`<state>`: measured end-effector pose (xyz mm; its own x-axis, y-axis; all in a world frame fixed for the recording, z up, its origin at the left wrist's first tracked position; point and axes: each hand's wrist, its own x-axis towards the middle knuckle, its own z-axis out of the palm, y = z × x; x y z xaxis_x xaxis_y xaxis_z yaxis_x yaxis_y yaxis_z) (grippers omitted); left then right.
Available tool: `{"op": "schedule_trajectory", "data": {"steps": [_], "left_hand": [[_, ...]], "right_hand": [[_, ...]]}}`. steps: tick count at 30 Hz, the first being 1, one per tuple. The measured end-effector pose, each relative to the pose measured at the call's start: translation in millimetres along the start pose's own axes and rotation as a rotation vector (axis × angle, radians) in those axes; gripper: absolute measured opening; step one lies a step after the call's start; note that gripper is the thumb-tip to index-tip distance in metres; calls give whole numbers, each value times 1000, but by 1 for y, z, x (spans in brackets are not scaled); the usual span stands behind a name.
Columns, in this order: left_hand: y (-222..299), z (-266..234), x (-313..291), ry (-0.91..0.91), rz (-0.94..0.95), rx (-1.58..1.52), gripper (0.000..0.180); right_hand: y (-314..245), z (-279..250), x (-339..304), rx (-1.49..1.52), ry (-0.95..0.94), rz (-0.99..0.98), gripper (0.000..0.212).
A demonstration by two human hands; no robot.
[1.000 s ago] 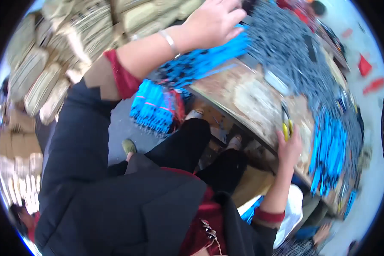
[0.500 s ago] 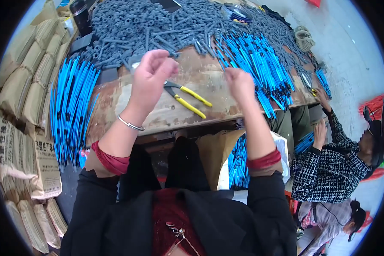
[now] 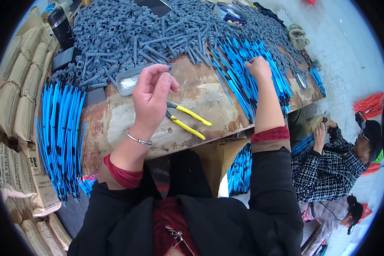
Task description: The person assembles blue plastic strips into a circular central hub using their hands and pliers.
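Note:
My left hand (image 3: 151, 96) is raised over the table, its fingers loosely curled. A tiny dark bit shows at its fingertips, too small to name. Beside it lie yellow-handled pliers (image 3: 187, 127), their jaws partly hidden by the hand. My right hand (image 3: 260, 69) is closed in a pinch above a spread of thin blue strips with black fittings (image 3: 239, 85); whatever its fingers grip is hidden. A shallow clear tray of fine silvery pieces (image 3: 126, 85) sits just left of my left hand.
A large heap of grey plastic fittings (image 3: 111, 34) covers the far table (image 3: 205, 91). More blue strips (image 3: 59, 132) hang at the left edge, near stacked paper sacks (image 3: 23, 85) and a dark flask (image 3: 60, 27). A co-worker in a checked jacket (image 3: 324, 175) sits at right.
My right hand has moved up and right, over the blue strips. My left hand has lowered slightly, its thumb now more apart. The view has shifted a little.

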<state>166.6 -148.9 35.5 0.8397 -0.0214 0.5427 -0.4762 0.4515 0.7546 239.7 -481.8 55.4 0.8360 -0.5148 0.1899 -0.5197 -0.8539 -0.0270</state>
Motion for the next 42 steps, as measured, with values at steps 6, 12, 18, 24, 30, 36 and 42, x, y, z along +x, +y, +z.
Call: {"op": "schedule_trajectory", "data": {"steps": [6, 12, 18, 24, 30, 36, 42], "left_hand": [[-11, -4, -7, -52, 112, 260, 16], [-15, -15, 6, 221, -418, -199, 13], [-23, -29, 8, 276, -784, -558, 10], [-24, -17, 5, 38, -773, -188, 10], [-22, -19, 4, 28, -802, -177, 9], [-26, -23, 3, -3, -905, -333, 11], [-21, -21, 5, 71, -883, -506, 14]], "right_hand": [[-29, 19, -28, -279, 244, -285, 32], [-71, -74, -85, 497, 202, -438, 23], [-84, -84, -105, 1459, 101, -772, 18], [-87, -60, -74, 372, 629, -1227, 20], [-94, -68, -98, 513, 684, -1059, 18], [-95, -108, -108, 1045, 151, -517, 15], [-88, -109, -152, 1647, -580, -361, 14]]}}
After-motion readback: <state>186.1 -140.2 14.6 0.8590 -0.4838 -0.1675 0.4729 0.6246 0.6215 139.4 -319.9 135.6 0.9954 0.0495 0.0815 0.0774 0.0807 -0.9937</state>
